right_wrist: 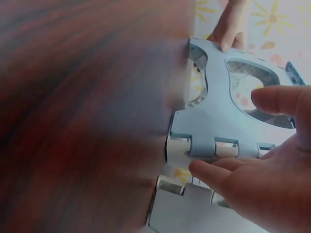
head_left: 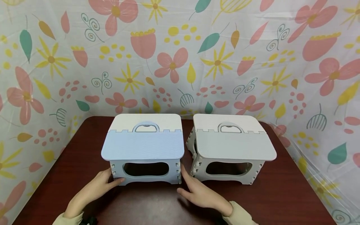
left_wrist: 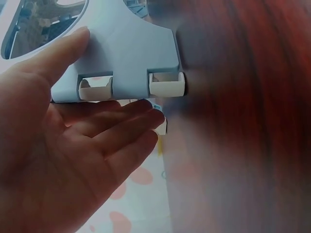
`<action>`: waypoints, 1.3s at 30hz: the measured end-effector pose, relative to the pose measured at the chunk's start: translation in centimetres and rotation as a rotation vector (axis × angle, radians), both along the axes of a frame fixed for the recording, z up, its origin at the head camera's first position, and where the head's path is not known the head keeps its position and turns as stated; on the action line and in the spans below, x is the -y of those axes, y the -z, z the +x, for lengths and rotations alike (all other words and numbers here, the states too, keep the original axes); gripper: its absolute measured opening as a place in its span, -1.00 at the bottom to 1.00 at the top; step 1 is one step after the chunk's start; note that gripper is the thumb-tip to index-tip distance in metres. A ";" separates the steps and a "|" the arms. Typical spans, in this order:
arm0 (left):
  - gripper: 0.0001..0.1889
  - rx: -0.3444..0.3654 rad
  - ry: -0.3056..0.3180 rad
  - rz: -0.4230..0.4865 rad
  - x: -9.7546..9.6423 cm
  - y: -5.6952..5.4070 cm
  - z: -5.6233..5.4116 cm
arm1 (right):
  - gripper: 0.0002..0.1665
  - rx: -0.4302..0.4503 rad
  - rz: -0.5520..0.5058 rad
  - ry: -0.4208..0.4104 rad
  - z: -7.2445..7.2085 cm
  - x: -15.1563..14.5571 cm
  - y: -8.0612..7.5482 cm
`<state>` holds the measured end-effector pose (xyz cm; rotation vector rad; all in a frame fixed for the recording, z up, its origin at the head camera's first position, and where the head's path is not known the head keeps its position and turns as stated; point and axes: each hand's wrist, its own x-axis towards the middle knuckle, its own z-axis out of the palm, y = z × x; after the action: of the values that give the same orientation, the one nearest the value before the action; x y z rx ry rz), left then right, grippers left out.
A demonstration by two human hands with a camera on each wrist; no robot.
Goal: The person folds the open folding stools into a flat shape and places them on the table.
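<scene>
Fingers (left_wrist: 133, 149) extended, left hand (head_left: 91, 190) and right hand (head_left: 203, 193) flanking the blue stool (head_left: 144, 145), we judge to steady it.

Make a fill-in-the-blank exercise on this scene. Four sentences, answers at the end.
1. The stool between the left hand and the right hand has a top whose front half is ____.
2. In the head view, the grey stool stands toward the ____ side of the table.
3. Of the left hand's digits, only the ____ lies across the stool's front face.
4. The backdrop is printed with pink and yellow petalled ____.

Missing words: blue; right; thumb; flowers.
</scene>
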<state>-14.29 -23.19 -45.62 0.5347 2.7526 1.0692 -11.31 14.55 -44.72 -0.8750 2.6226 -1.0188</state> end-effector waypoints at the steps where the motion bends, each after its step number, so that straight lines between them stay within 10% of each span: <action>1: -0.26 -0.008 0.000 -0.002 0.0 0.0 0.0 | 0.01 0.004 -0.006 0.006 -0.1 0.1 0.1; 39: -0.32 -0.066 -0.038 0.077 -0.8 -0.2 -1.2 | -0.10 0.050 -0.147 0.238 -2.2 3.0 0.8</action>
<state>-15.52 -22.39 -45.42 0.5394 2.7978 1.1917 -13.46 11.60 -45.53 -0.5646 2.6831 -1.2873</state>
